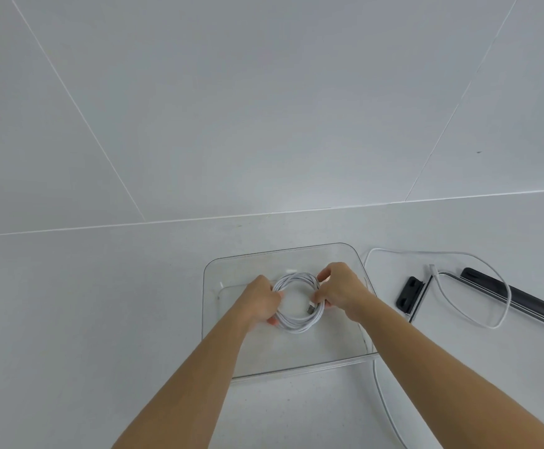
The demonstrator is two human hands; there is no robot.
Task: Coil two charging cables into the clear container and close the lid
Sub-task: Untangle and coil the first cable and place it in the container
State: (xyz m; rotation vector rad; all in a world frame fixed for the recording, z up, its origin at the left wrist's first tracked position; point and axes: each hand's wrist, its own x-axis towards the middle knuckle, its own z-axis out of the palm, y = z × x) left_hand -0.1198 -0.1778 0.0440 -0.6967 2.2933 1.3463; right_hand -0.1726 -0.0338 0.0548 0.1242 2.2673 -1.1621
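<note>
A white charging cable wound into a round coil (297, 324) sits inside the clear container (283, 254) on the white counter. My left hand (261, 299) grips the coil's left side. My right hand (338, 291) pinches its right side, beside the metal plug that points into the ring. A second white cable (478, 322) lies loose to the right of the container, looping over the lid and trailing down toward the front edge. The clear lid (432, 319) with black clips lies flat at the right.
A black clip (408, 294) marks the lid's left end and a long black strip (523, 294) its far side. White tiled wall rises behind the counter. Bare counter lies left of the container.
</note>
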